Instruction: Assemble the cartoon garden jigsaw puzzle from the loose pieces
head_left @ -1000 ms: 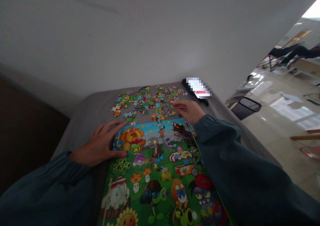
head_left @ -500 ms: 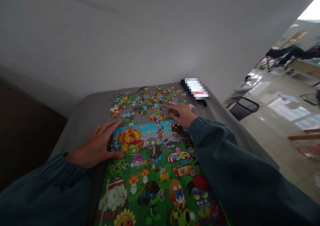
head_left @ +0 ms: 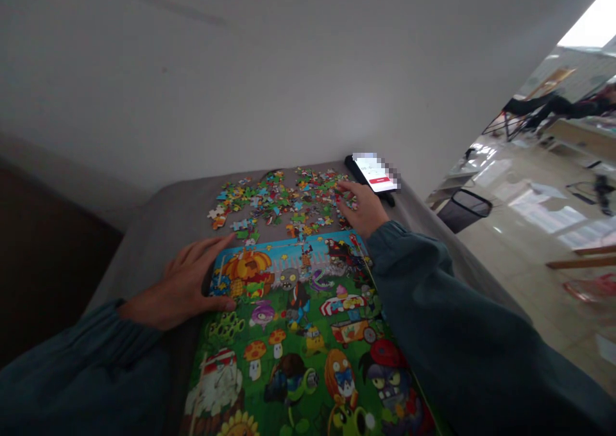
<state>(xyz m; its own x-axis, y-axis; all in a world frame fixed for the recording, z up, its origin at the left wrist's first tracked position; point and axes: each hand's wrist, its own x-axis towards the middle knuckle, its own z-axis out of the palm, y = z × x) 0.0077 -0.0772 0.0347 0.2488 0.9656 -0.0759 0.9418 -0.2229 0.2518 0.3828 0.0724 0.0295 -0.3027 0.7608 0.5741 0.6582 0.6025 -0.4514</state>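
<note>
A colourful cartoon picture board (head_left: 308, 340) with a puzzle scene lies flat before me. My left hand (head_left: 185, 285) rests at its upper left corner, fingers stretched out along the edge and thumb lying on the picture. Beyond the board's top edge, many loose jigsaw pieces (head_left: 269, 195) are spread in a heap. Over the right end of that heap is my right hand (head_left: 363, 208); its thumb and forefinger are curved and apart, close to the pieces. No piece shows clearly between those fingers.
A phone (head_left: 378, 176) with a lit screen lies at the back right of the grey cloth-covered surface (head_left: 149, 230), near the white wall (head_left: 269, 76). On the floor to the right stands a dark mesh bin (head_left: 462, 210). Farther off are furniture and a reclining person (head_left: 568, 105).
My right hand has moved slightly up and right over the loose pieces, towards the phone. My left hand stays at the board's corner. The view has shifted slightly.
</note>
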